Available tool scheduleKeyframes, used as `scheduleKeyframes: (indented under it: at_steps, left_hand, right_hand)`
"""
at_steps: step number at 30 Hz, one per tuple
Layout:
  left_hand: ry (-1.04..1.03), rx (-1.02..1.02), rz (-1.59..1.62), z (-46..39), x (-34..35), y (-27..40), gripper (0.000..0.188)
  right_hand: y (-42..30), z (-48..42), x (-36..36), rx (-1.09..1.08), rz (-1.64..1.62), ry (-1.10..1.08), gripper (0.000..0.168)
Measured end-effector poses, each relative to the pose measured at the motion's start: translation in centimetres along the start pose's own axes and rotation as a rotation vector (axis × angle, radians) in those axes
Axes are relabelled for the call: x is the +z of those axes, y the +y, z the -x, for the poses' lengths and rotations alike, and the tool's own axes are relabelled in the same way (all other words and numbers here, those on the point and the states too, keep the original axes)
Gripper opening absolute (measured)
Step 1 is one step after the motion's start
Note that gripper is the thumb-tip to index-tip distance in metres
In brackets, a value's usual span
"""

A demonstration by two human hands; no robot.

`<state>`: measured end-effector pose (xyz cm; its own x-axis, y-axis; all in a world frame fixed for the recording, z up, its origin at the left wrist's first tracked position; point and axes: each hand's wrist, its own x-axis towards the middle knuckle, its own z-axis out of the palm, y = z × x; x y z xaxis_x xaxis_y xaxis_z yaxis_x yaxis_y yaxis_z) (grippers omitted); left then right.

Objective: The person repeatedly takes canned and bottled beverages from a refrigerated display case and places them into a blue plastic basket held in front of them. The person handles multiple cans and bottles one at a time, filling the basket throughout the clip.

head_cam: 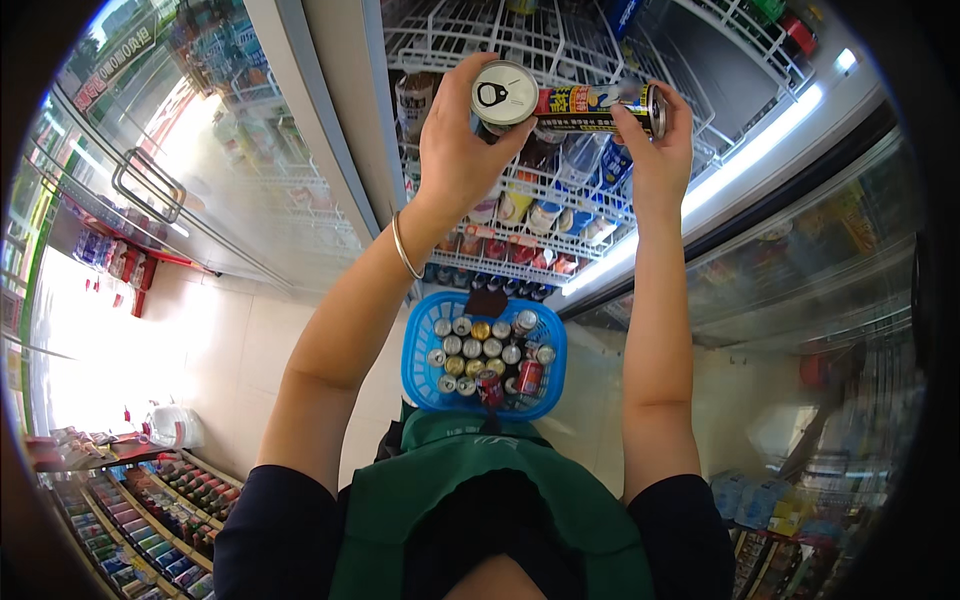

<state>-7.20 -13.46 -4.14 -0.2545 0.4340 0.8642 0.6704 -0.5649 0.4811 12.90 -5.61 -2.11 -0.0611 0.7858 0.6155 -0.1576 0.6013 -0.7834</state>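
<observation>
Upright in my left hand [466, 142] is a drink can [506, 90], its pale lid and ring pull facing up. My right hand [660, 131] grips a dark printed can [589, 109] that lies sideways, its silver end toward the right. The two cans are side by side, close to each other, in front of a white wire shelf [480, 45] in a drinks fridge. Below my hands, a blue plastic basket [411, 352] holds many drink cans standing lid up. Two red cans [530, 376] lie tilted among them.
Lower fridge shelves hold bottles [517, 206] and cups behind wire fronts. A glass door [247, 172] with a metal handle [148, 186] stands open at left, another glass door [795, 240] at right. Racks of packaged drinks [150, 525] line the lower left, on a tiled floor [225, 315].
</observation>
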Motion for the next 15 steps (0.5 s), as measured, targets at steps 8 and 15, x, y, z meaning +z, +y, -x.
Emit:
scheduleKeyframes:
  at_steps: [8,15]
  left_hand:
    - [-0.228,-0.953,0.466,19.5,-1.0,-7.0,0.069]
    - [-0.716,-1.313,0.081,35.7,-1.6,-11.9,0.083]
  right_hand:
    - [12.4,15.6,-3.4,0.469,0.332,-0.231,0.066]
    - [24.6,31.5,-4.1,0.859,0.586,-0.539,0.085]
